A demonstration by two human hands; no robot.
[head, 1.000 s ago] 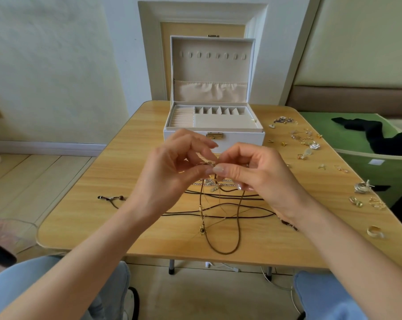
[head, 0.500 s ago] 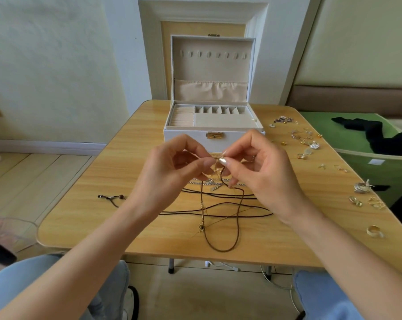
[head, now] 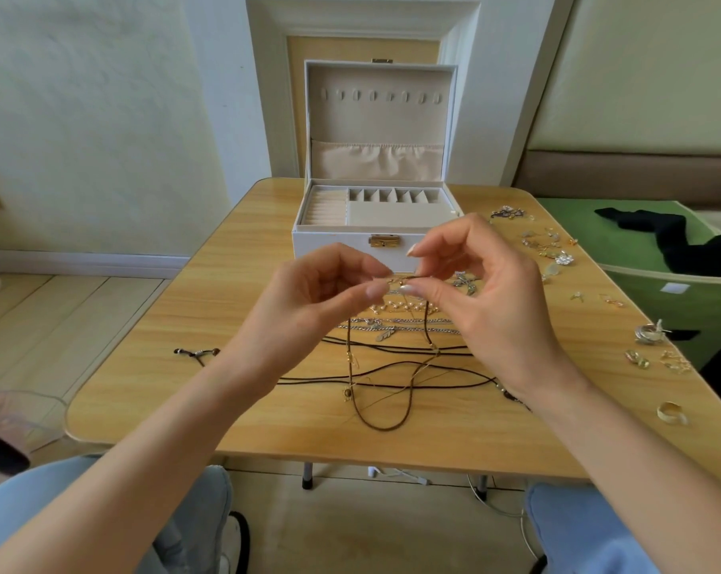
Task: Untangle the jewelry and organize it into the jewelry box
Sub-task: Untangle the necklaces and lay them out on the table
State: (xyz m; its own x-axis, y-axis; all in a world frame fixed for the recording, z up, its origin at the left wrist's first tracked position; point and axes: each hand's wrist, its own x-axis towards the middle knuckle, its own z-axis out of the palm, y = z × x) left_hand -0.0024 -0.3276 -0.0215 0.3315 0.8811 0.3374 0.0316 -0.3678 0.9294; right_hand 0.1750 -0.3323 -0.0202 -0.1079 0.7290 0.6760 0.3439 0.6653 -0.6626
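Lifted now: right hand (head: 489,312) index | left hand (head: 309,308), right hand fingers (head: 429,290) pinch brown cord (head: 383,428) | chains (head: 392,327) beyond fingers, earrings (head: 551,250) right | jewelry box (head: 330,247) behind, open.

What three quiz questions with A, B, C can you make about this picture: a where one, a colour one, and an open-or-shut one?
1. Where is the gold ring? A on the floor B on a finger C on the table
2. What colour is the jewelry box outside? A white B red C black
3. How is its lid? A shut B open, upright C taken off
Answers: C, it lies by the table's right edge; A, its walls are white; B, its lining shows.
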